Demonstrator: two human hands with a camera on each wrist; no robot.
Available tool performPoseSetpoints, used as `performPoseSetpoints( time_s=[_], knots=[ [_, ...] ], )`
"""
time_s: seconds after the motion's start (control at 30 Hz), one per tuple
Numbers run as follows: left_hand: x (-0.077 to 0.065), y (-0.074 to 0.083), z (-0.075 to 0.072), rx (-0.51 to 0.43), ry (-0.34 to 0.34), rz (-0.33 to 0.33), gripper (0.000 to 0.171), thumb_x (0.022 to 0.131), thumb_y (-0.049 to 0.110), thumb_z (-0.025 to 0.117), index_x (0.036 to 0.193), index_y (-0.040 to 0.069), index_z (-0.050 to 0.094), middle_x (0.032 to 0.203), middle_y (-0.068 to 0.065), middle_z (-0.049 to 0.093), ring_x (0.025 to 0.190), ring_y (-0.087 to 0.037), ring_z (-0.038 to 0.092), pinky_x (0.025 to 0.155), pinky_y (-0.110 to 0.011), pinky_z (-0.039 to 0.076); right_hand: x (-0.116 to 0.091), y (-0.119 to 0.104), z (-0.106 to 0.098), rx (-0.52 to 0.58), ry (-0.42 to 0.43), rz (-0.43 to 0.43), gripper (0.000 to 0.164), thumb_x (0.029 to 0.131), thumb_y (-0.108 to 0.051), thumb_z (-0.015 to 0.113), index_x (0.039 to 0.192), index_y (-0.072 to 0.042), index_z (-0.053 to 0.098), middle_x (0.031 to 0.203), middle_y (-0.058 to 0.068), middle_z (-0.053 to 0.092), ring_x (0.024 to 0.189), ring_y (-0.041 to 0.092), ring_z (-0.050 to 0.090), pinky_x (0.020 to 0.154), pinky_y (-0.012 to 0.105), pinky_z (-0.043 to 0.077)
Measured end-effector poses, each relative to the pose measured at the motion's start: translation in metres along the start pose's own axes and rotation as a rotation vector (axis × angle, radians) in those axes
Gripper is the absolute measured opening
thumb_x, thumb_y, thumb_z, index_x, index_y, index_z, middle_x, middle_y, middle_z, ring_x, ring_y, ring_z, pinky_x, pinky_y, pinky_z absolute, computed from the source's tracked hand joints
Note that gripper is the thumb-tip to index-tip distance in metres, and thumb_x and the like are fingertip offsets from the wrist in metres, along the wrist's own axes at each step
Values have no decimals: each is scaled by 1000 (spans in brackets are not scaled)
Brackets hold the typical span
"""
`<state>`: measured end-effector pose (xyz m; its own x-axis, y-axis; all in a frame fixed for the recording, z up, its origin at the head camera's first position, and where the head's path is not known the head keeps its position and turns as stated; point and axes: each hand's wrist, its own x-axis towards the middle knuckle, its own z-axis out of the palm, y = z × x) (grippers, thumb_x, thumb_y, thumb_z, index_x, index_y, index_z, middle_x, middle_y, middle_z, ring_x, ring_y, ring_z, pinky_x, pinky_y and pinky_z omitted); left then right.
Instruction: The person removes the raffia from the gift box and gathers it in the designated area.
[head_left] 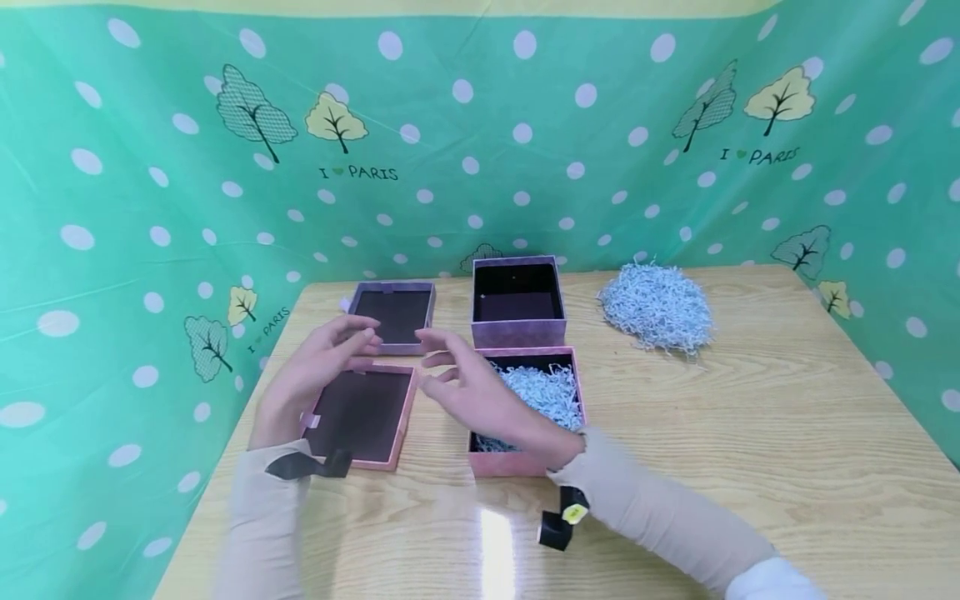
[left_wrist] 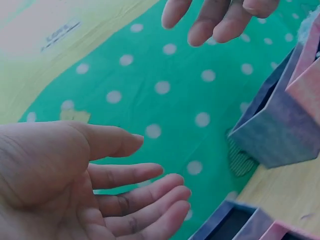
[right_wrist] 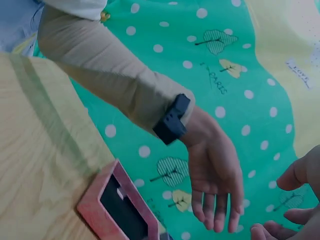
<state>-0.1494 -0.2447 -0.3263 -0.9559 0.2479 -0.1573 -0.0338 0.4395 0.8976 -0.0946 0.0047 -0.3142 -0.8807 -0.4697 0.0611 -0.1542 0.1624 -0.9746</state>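
Observation:
My left hand [head_left: 322,358] is raised above the two shallow lids, fingers loosely bent and holding nothing. My right hand [head_left: 476,387] hovers across the pink box [head_left: 502,464], its relaxed fingers pointing left; part of the box is hidden behind it. Blue shredded paper [head_left: 551,392] fills that box. A gap separates the two hands, also in the left wrist view, where the left palm [left_wrist: 65,195] faces the right fingers [left_wrist: 215,22]. Below the left hand lie a pink lid [head_left: 360,417] and, farther back, a purple lid [head_left: 397,312], both with dark insides.
Behind the pink box stands a purple box [head_left: 519,335] with a black inside. A loose heap of blue shredded paper [head_left: 656,307] lies on the wooden table [head_left: 750,400] at the back right. Green dotted cloth [head_left: 480,108] hangs behind and beside the table.

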Motion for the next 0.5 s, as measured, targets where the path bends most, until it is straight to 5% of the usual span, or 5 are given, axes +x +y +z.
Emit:
performPoseSetpoints(
  time_s=[0.27, 0.5],
  knots=[
    [8, 12, 32, -136, -97, 105, 38, 99, 10, 50, 133, -4, 40, 114, -28, 54, 96, -16, 65, 95, -51, 50, -13, 11, -41, -69, 55, -48, 52, 95, -10, 56, 143, -16, 37, 133, 3, 48, 121, 22, 50, 99, 39, 46],
    [11, 23, 51, -126, -172, 118, 46, 95, 8, 56, 137, 2, 39, 114, -25, 55, 98, -21, 65, 92, -41, 55, -23, 21, -64, -113, 55, -27, 53, 95, -14, 58, 143, -13, 36, 137, 8, 46, 125, 27, 47, 102, 46, 43]
  ],
)
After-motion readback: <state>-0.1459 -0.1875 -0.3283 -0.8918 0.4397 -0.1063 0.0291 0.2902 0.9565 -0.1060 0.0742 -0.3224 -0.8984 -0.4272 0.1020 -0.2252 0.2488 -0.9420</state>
